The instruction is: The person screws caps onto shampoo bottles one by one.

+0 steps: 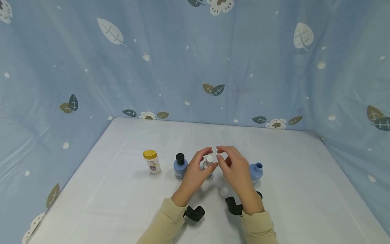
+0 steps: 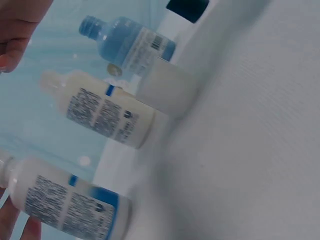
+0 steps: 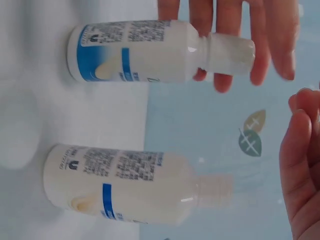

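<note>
My left hand (image 1: 195,171) curves loosely around the top of a white bottle (image 3: 135,50) with a white cap (image 3: 232,52). In the right wrist view its fingers (image 3: 230,20) pass behind the capped top and the thumb stands off from it. Just to the right, my right hand (image 1: 239,171) has bent, spread fingers with nothing between them. A second white bottle (image 2: 102,107), its neck uncapped, stands beside the first; the right hand mostly hides it in the head view. A loose white cap (image 1: 224,191) lies on the table in front of the bottles.
An uncapped blue bottle (image 1: 256,172) stands right of my right hand, with a black cap (image 1: 259,195) nearer me. To the left are a blue bottle with a black cap (image 1: 180,166) and a white bottle with a yellow lid (image 1: 151,162). Patterned blue curtain (image 1: 170,67) encloses the table.
</note>
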Demonstrator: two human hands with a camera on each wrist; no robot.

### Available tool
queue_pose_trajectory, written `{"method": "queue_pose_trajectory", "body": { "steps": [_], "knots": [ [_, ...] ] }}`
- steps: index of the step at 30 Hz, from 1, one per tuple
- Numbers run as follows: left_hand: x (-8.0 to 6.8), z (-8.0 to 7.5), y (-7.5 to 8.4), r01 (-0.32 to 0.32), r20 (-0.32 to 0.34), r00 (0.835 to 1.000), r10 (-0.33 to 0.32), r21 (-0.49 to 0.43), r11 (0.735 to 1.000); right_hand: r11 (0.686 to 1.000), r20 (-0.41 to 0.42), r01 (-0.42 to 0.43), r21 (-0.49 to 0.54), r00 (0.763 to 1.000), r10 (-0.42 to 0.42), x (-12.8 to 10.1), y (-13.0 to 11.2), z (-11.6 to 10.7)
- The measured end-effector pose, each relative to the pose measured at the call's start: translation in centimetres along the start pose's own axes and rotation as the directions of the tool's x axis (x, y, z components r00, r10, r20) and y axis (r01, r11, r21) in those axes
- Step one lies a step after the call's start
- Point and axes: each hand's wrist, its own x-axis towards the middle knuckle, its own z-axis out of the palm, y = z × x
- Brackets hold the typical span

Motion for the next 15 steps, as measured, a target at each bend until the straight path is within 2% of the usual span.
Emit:
{"method": "queue_pose_trajectory", "body": {
  "steps": [3, 9, 12, 15],
  "knots": [
    [0.0, -0.1, 0.5, -0.038, -0.020, 0.999, 0.038, 0.006, 0.999, 0.999, -0.031, 0.027, 0.019, 0.999, -0.026, 0.0, 0.2, -0.3],
    [0.0, -0.4, 1.3, -0.075, -0.058, 0.995, 0.077, 0.048, 0.996, 0.998, -0.064, 0.051, 0.047, 0.997, -0.048, -0.1, 0.6, -0.3],
    [0.2, -0.5, 1.9, -0.091, -0.074, 0.992, 0.099, 0.093, 0.991, 0.992, -0.037, -0.009, 0.128, 0.999, 0.014, 0.0, 0.7, -0.4],
    [0.3, -0.6, 2.6, -0.118, -0.081, 0.988, 0.129, 0.133, 0.984, 0.955, 0.035, -0.151, 0.255, 0.988, 0.147, 0.1, 0.5, -0.7]
  ]
}}
